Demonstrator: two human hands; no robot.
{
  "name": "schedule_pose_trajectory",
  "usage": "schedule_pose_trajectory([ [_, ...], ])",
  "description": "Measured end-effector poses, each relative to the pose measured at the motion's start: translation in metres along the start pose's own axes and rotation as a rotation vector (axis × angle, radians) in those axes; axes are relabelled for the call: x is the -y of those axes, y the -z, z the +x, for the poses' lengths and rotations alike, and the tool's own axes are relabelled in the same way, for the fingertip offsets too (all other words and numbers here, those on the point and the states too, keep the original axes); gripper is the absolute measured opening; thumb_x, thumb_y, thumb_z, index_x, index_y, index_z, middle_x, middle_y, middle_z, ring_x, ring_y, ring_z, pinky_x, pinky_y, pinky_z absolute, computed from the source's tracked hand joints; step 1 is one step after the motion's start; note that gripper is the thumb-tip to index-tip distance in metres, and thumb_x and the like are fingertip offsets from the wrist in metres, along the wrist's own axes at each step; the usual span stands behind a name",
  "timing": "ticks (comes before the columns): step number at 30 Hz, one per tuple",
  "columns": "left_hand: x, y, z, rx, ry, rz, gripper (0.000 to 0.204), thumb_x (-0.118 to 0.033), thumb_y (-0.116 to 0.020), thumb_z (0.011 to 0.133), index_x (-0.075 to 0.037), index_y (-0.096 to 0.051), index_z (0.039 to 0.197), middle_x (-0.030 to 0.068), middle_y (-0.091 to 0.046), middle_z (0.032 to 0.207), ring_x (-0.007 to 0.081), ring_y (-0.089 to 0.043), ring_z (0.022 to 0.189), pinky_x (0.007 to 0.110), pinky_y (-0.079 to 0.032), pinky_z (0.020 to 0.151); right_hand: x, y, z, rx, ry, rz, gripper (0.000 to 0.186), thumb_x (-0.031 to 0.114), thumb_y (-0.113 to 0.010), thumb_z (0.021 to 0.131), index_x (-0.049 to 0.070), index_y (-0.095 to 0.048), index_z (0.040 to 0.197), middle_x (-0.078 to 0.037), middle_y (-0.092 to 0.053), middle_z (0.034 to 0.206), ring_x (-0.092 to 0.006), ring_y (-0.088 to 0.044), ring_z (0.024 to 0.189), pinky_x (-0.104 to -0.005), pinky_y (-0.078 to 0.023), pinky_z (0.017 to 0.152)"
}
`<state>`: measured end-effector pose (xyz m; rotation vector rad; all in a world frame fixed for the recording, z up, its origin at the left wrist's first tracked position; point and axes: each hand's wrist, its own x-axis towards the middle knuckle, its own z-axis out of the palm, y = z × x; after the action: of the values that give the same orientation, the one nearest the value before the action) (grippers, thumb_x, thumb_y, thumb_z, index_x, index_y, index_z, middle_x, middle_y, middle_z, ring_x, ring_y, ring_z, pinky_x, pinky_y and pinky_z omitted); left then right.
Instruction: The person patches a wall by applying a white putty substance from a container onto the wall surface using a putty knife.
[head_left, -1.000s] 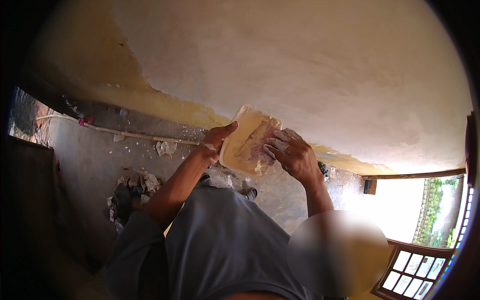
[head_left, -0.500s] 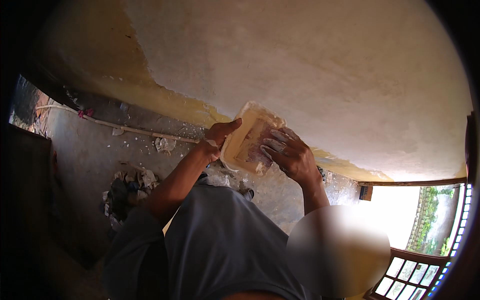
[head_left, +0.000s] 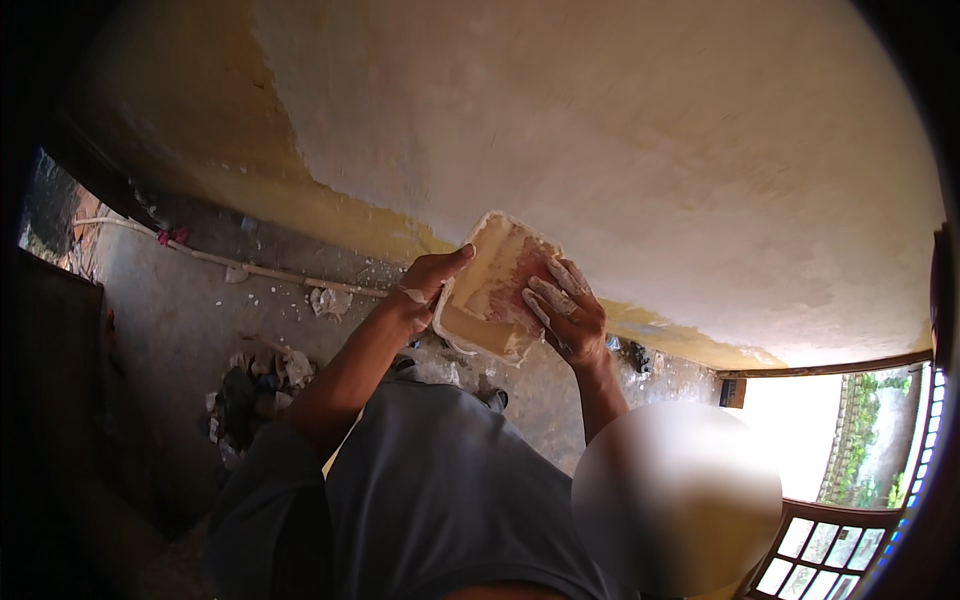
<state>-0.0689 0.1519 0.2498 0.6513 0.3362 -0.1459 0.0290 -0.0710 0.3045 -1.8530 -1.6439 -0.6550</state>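
My left hand [head_left: 428, 290] is closed on the left side of a shallow rectangular plastic tub [head_left: 466, 328], its thumb along the rim. The tub is tilted towards me, and pale creamy paste coats its walls and part of its bottom. A reddish-brown patch [head_left: 512, 280] shows through the smeared paste. My right hand [head_left: 572, 315] lies at the tub's right side, fingers stretched and apart, whitened with paste, reaching over the rim. Whether anything lies under its fingers is hidden. Dried paste marks my left wrist too.
A wall [head_left: 620, 150] with a pale coat over yellow paint rises ahead. A long pole [head_left: 270, 272] lies along its foot. Crumpled bags and rags [head_left: 255, 390] are heaped on the spattered concrete floor [head_left: 180, 330]. A bright doorway [head_left: 790, 420] and a paned window [head_left: 825, 545] are right.
My right hand has shifted from inside the tub towards its right edge. The tub has tipped slightly, and the paste on its bottom is smeared differently.
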Motion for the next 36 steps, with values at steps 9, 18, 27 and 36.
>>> schedule_pose_trajectory([
  [9,-0.026,-0.002,-0.026,0.007,-0.204,-0.036,0.060,-0.043,-0.069,0.088,0.004,-0.058,0.123,0.0157,-0.067,0.112,0.0258,-0.068,0.100,0.040,-0.057,0.086,0.015,0.003,0.006,-0.145,0.054,-0.307,0.023,0.007,-0.073,0.074,0.009,-0.075,0.096,-0.007,-0.070,0.106,-0.0304,-0.066,0.106,-0.0509,-0.049,0.096],
  [18,-0.062,0.050,-0.042,-0.119,-0.372,-0.046,0.065,-0.044,-0.070,0.086,0.001,-0.053,0.130,0.0151,-0.064,0.118,0.0260,-0.065,0.106,0.040,-0.055,0.090,-0.036,-0.029,0.083,-0.178,-0.036,-0.615,0.042,-0.001,-0.067,0.073,0.014,-0.068,0.112,-0.006,-0.060,0.106,-0.0264,-0.060,0.096,-0.0431,-0.045,0.083],
  [27,-0.036,0.083,-0.073,-0.304,-0.319,-0.117,0.062,-0.043,-0.064,0.091,-0.001,-0.050,0.134,0.0146,-0.061,0.124,0.0264,-0.062,0.111,0.040,-0.053,0.093,-0.073,0.014,0.188,-0.195,-0.063,-0.814,0.017,0.007,-0.061,0.081,0.013,-0.062,0.097,-0.006,-0.063,0.082,-0.0259,-0.058,0.078,-0.0444,-0.046,0.064],
  [36,-0.030,0.098,-0.068,-0.282,-0.264,-0.166,0.060,-0.043,-0.063,0.091,-0.003,-0.050,0.134,0.0125,-0.063,0.122,0.0255,-0.064,0.109,0.040,-0.054,0.090,-0.069,0.005,0.157,-0.057,-0.090,-0.610,0.023,0.005,-0.066,0.082,0.012,-0.067,0.103,-0.007,-0.068,0.084,-0.0260,-0.063,0.085,-0.0398,-0.051,0.069],
])
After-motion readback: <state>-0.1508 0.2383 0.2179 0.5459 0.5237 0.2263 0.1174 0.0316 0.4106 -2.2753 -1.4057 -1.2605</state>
